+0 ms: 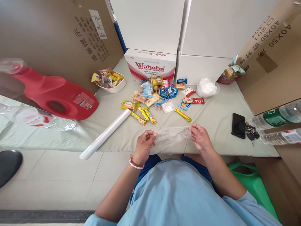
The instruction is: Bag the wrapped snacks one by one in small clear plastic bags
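A thin clear plastic bag (pixel 172 138) is stretched between my two hands above the near edge of the pale green cloth (pixel 216 116). My left hand (pixel 145 142) pinches its left end and my right hand (pixel 199 136) pinches its right end. Just beyond the bag lies a heap of small snack packets (pixel 156 95), with yellow bars (pixel 143 114) nearest my left hand. A white roll of bags (pixel 105 134) lies diagonally to the left, its near end over the cloth's edge.
A white bowl of snacks (pixel 109 80) stands at the back left, a Wahaha carton (pixel 150 64) behind the heap, crumpled plastic (pixel 207 87) to its right. A red jug (pixel 51 92) and water bottle (pixel 35 117) lie left. Phone (pixel 238 125), keys (pixel 251 133) and bottles (pixel 279 116) sit right.
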